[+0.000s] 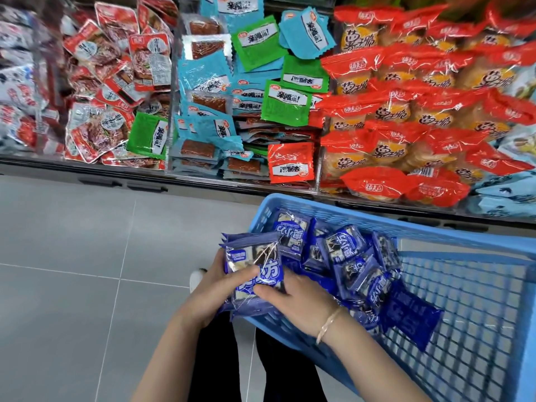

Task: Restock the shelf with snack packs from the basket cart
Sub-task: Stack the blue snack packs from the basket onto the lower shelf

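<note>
A stack of dark blue snack packs [251, 264] sits over the near left corner of the light blue basket cart [324, 206]. My left hand [213, 288] grips the stack from the left, thumb across the top pack. My right hand [301, 303], with a thin bracelet at the wrist, holds the stack from the right and below. Several more blue packs [348, 256] lie loose inside the basket. Ahead, the shelf [174, 177] has clear-fronted bins full of snacks.
The bins hold red-and-white packs [116, 82], blue and green packs [246, 97], and red-and-orange packs [406, 111], with pale packs at the far left and right. Grey tiled floor [72, 256] lies to the left of the basket. My dark trousers and a white shoe show below.
</note>
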